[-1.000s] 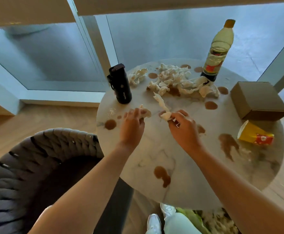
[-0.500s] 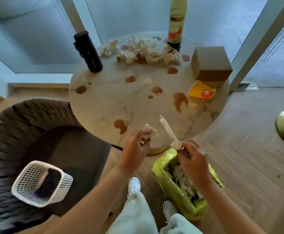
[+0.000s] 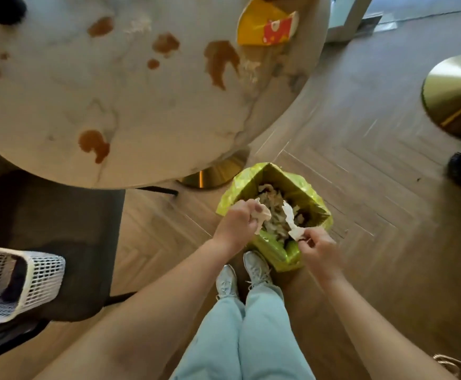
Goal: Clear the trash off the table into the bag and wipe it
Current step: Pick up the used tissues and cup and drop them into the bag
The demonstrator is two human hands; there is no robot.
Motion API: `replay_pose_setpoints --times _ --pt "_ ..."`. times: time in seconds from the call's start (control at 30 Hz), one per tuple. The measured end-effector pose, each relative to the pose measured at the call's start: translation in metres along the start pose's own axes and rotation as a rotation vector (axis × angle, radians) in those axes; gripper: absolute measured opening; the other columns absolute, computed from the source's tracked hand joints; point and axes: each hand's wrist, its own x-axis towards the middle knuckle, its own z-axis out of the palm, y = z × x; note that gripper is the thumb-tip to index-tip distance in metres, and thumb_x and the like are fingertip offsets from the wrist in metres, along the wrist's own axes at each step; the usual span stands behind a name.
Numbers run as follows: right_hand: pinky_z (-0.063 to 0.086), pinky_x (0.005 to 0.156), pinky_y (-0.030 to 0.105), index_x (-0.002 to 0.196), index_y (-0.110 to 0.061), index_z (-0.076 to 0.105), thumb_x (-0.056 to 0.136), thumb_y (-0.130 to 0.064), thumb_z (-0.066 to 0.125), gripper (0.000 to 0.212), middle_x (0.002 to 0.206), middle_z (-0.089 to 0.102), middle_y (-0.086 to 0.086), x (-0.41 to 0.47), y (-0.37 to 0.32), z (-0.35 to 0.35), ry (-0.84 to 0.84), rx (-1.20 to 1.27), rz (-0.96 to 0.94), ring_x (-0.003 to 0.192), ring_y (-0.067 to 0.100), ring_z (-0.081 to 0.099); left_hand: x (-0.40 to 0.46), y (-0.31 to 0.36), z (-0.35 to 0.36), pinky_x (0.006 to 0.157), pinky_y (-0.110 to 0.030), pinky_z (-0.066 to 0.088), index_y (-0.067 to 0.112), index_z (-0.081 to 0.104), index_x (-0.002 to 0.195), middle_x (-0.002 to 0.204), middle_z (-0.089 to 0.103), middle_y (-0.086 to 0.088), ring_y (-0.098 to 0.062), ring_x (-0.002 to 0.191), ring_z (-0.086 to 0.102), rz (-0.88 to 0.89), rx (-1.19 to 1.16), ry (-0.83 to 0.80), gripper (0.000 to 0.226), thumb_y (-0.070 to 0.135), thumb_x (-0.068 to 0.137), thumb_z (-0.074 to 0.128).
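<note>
Both hands hovered over the green bag (image 3: 303,187) at 5 o'clock of the tabletop (image 3: 130,105); left hand (image 3: 237,223) fingers clutched a crumpled tissue (image 3: 263,215); right hand (image 3: 318,249) fingers pinched a tissue strip (image 3: 289,219).

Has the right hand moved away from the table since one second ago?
Yes. The right hand, pinching a tissue strip, left the table top and came down toward the person, now over the green bag on the floor.

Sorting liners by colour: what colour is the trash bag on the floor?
The trash bag is yellow-green, seen clearly in the head view.
</note>
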Motion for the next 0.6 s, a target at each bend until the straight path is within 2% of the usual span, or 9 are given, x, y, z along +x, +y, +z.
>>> replay_pose_setpoints --times 0.1,0.2,0.27,0.33,0.4,0.5,0.6 --pt "0.034 0.065 0.026 0.084 -0.001 0.062 0.084 -0.002 0.053 0.010 0.085 0.056 0.007 0.030 0.043 0.035 -0.092 -0.090 0.135 0.079 0.025 0.053 0.038 -0.021 0.042 0.087 -0.034 0.045 0.008 0.058 0.114 0.110 0.056 -0.017 -0.030 0.099 0.056 -0.022 0.030 -0.083 0.029 0.004 0.086 0.053" --pt "0.036 0.069 0.028 0.092 -0.007 0.059 0.084 -0.002 0.046 0.016 0.101 0.056 0.011 0.059 0.073 0.061 -0.211 -0.148 0.228 0.086 0.023 0.050 0.068 -0.043 0.077 0.089 -0.028 0.041 0.014 0.058 0.117 0.115 0.054 -0.013 -0.027 0.105 0.054 -0.036 0.043 -0.198 0.031 0.006 0.088 0.053" --pt "0.043 0.082 0.032 0.119 -0.009 0.054 0.082 0.004 0.040 0.041 0.124 0.048 0.012 0.072 0.084 0.069 -0.347 -0.147 0.321 0.108 0.027 0.050 0.077 -0.052 0.090 0.091 -0.025 0.039 0.014 0.058 0.118 0.119 0.053 -0.011 -0.024 0.109 0.053 -0.039 0.054 -0.258 0.031 0.006 0.089 0.052" --pt "0.045 0.091 0.036 0.138 -0.013 0.039 0.081 0.008 0.037 0.061 0.141 0.036 0.010 0.073 0.087 0.067 -0.470 -0.147 0.395 0.123 0.030 0.042 0.073 -0.054 0.091 0.091 -0.022 0.038 0.013 0.057 0.120 0.121 0.054 -0.010 -0.022 0.111 0.053 -0.061 0.072 -0.277 0.032 0.004 0.089 0.050" --pt "0.047 0.088 0.036 0.140 -0.016 0.035 0.080 0.009 0.035 0.065 0.144 0.034 0.010 0.065 0.083 0.057 -0.482 -0.145 0.409 0.124 0.030 0.042 0.063 -0.051 0.083 0.093 -0.026 0.042 0.014 0.057 0.120 0.123 0.055 -0.009 -0.021 0.112 0.054 -0.077 0.073 -0.300 0.032 0.006 0.090 0.049" --pt "0.048 0.079 0.034 0.139 -0.018 0.037 0.081 0.008 0.035 0.064 0.143 0.035 0.009 0.051 0.064 0.032 -0.401 -0.110 0.446 0.119 0.029 0.046 0.044 -0.035 0.058 0.097 -0.031 0.043 0.014 0.056 0.121 0.125 0.056 -0.008 -0.021 0.113 0.054 -0.094 0.047 -0.307 0.032 0.008 0.090 0.050" --pt "0.047 0.089 0.035 0.136 -0.015 0.042 0.083 0.008 0.037 0.057 0.139 0.042 0.008 0.044 0.031 0.004 -0.294 0.006 0.422 0.120 0.027 0.047 0.028 -0.004 0.025 0.094 -0.023 0.041 0.010 0.055 0.123 0.124 0.057 -0.007 -0.018 0.112 0.054 -0.081 0.004 -0.264 0.032 0.007 0.091 0.051"
